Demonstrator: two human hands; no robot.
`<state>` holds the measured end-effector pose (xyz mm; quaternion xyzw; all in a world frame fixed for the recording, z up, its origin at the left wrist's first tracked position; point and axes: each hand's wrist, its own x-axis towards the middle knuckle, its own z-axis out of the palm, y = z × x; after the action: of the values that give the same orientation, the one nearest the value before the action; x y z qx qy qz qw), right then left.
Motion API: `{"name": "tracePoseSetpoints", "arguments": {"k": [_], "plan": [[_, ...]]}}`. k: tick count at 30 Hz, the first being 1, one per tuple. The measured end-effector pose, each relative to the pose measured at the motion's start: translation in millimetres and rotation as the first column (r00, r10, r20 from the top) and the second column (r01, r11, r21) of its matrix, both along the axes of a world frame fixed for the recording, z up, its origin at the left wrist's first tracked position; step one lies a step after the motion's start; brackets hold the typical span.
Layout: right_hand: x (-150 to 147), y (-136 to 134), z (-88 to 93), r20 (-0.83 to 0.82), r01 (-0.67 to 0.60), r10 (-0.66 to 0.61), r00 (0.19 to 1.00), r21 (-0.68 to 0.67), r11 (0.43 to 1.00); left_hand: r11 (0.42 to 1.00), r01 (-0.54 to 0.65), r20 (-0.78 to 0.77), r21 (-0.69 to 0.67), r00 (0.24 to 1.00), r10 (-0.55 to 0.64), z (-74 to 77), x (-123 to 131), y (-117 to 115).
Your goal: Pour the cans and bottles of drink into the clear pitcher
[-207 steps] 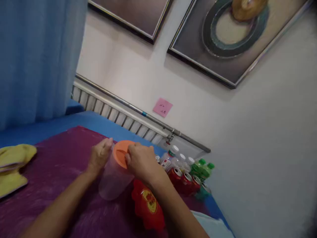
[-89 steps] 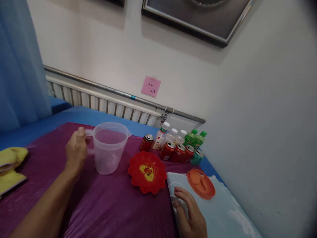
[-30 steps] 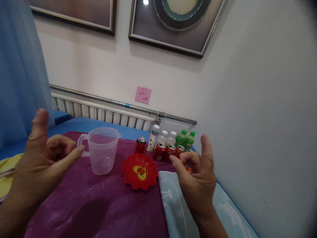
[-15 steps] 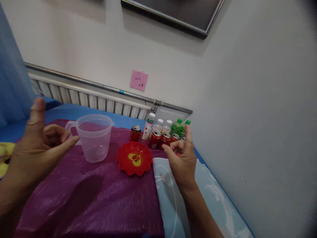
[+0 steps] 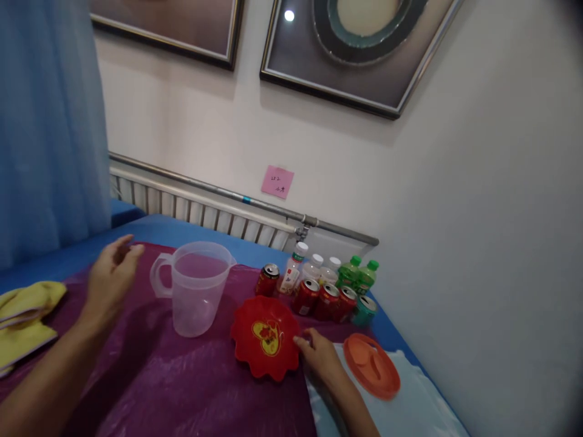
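Note:
My left hand (image 5: 112,273) is raised left of the clear plastic measuring jug (image 5: 194,303), near its handle but apart from it. Its fingers are loosely bent, with nothing in them. With thumb and fingers, my right hand (image 5: 321,358) pinches the right rim of a red scalloped plate (image 5: 250,358). The plate has a yellow printed design and looks slightly tilted. Part of the grip is hidden behind the hand. Just behind the plate stand a dark red can (image 5: 267,281) and a red can (image 5: 306,297).
Several bottles, among them a green-capped bottle (image 5: 350,273), stand behind the cans. A teal can (image 5: 364,311) ends the row. An orange lid-like item (image 5: 371,367) lies on pale blue cloth (image 5: 410,400). Yellow cloth (image 5: 31,309) lies left on the purple sheet (image 5: 182,388).
My right hand has come down to the red plate's rim and closed on it; the plate looks more tilted. My left hand has drawn its fingers in. The view has shifted up and left.

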<state>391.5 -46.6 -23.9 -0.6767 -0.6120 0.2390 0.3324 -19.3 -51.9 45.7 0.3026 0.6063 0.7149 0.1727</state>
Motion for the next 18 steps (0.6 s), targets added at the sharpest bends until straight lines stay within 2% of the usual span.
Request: {"name": "tracePoseSetpoints", "arguments": {"k": [3, 6, 10, 14, 18], "plan": [[-9, 9, -12.4, -0.067, -0.021, 0.013, 0.998, -0.114, 0.993, 0.988, 0.152, 0.176, 0.017, 0.972, -0.153, -23.1, -5, 15], [-17, 14, -22.3, -0.16, -0.041, -0.002, 0.987, -0.262, 0.964, 0.953, 0.292, 0.317, 0.081, 0.899, -0.303, -46.1, -2, 19], [-20, 10, -26.8, -0.235, -0.037, -0.054, 0.97, -0.369, 0.929, 0.906, 0.407, 0.426, 0.119, 0.803, -0.417, -64.4, 0, 20], [-21, -6, -10.3, -0.289, -0.038, -0.071, 0.955, -0.355, 0.934, 0.889, 0.44, 0.458, 0.127, 0.769, -0.446, -70.7, -1, 23], [-21, -13, 28.9, -0.334, -0.04, -0.06, 0.941, -0.286, 0.957, 0.888, 0.44, 0.482, 0.131, 0.755, -0.445, -71.2, 1, 23]]}}
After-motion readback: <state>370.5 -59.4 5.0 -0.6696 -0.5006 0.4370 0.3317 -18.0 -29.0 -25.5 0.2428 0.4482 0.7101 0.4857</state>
